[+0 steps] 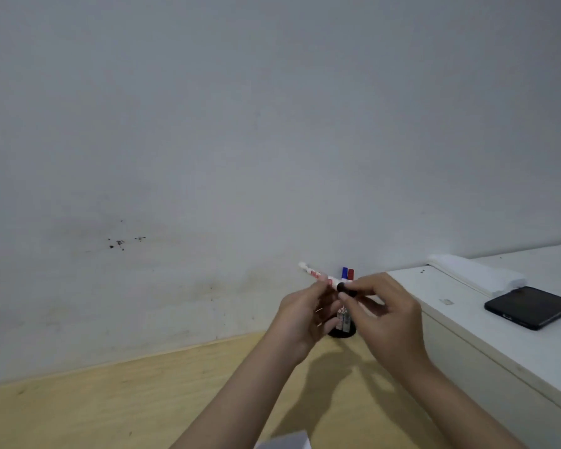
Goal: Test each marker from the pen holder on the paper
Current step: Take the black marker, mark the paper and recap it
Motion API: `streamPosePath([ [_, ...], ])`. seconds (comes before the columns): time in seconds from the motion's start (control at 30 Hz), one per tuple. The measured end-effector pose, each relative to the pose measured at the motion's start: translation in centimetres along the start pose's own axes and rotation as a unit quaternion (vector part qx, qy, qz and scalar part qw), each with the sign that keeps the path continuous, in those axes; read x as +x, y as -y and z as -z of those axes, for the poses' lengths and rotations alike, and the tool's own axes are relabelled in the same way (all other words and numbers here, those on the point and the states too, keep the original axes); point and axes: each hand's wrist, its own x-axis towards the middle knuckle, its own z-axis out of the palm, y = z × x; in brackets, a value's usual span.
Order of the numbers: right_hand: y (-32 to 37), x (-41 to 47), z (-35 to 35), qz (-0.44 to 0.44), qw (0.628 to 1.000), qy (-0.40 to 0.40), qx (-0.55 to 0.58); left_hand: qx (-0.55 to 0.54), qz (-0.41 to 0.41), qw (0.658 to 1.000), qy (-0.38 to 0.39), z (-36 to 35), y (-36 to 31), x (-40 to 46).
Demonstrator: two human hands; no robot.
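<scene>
My left hand [305, 314] grips the white barrel of a marker [314, 274] that points up and to the left. My right hand [384, 311] pinches the marker's black cap [343, 288] at its near end; cap and barrel look joined or nearly so. Behind my hands stands a black pen holder [342, 332] on the wooden table [110, 403], mostly hidden, with a blue-capped marker [344, 272] and a red-capped marker [350, 273] sticking up out of it. A corner of white paper [285, 442] shows at the bottom edge.
A white cabinet [486, 338] rises at the right, carrying a black phone [530, 306] and a folded white cloth [476, 276]. A stained white wall [240, 140] stands close behind the table.
</scene>
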Motion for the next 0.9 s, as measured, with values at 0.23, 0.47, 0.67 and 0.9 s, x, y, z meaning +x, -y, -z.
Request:
streamPosePath([
  [0.23,6.4,-5.8,0.2,-0.023,0.998,0.053,0.038,0.076,-0.168,0.978,-0.098,3.1,0.1,-9.8],
  [0.47,12.1,-6.6,-2.1,-0.219,0.957,0.093,0.167,0.234,-0.269,0.931,-0.078,5.9,0.6,-17.3],
  [0.67,14.8,-7.6,-2.2,-0.249,0.929,0.032,0.272,0.240,-0.283,0.921,-0.116,8.1,-0.2,-20.7],
  [0.9,16.1,-9.1,-2.3,-0.264,0.899,0.090,0.337,0.345,-0.319,0.871,-0.139,8.2,0.3,-22.2],
])
